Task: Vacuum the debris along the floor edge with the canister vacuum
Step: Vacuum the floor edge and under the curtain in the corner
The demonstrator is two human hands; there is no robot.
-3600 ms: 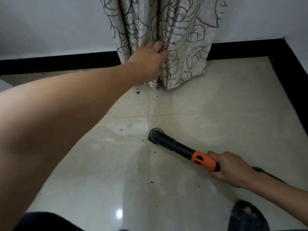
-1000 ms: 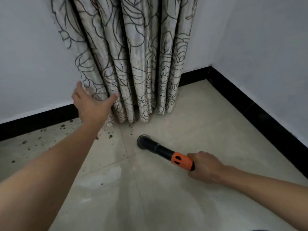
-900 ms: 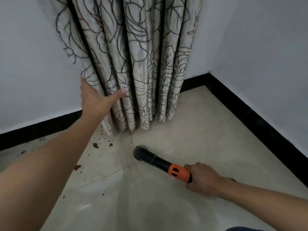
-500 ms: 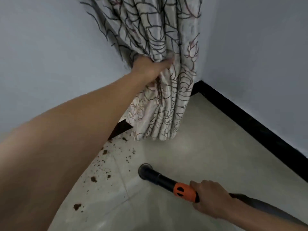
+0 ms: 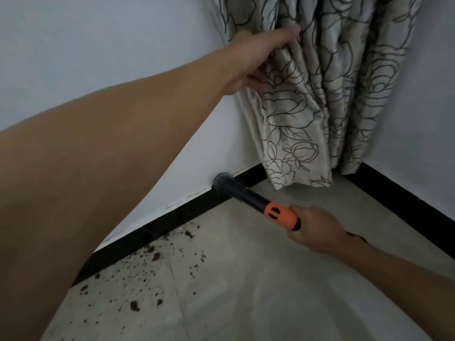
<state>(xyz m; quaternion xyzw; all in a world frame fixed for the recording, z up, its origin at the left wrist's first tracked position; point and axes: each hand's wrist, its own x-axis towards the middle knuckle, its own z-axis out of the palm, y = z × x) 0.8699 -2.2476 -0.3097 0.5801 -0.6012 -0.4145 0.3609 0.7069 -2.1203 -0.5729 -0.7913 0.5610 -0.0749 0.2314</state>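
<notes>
Okay, left grip (image 5: 256, 60) now clutching curtain (image 5: 320, 99), pulled aside, baseboard (image 5: 172, 221) bared. Right grip (image 5: 317, 232) clenched round vacuum hose (image 5: 254, 200), nozzle (image 5: 222, 182) lifted off floor (image 5: 283, 286); debris (image 5: 154, 257) left of that grip, unvacuumed.

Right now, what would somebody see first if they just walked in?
A big bare arm crosses the left side, and its left hand holds the flowery curtain bunched toward the corner. Below it, the right hand grips a black vacuum tube with an orange band, its nozzle up by the black baseboard. Brown crumbs speckle the pale floor at lower left, along that baseboard.
</notes>
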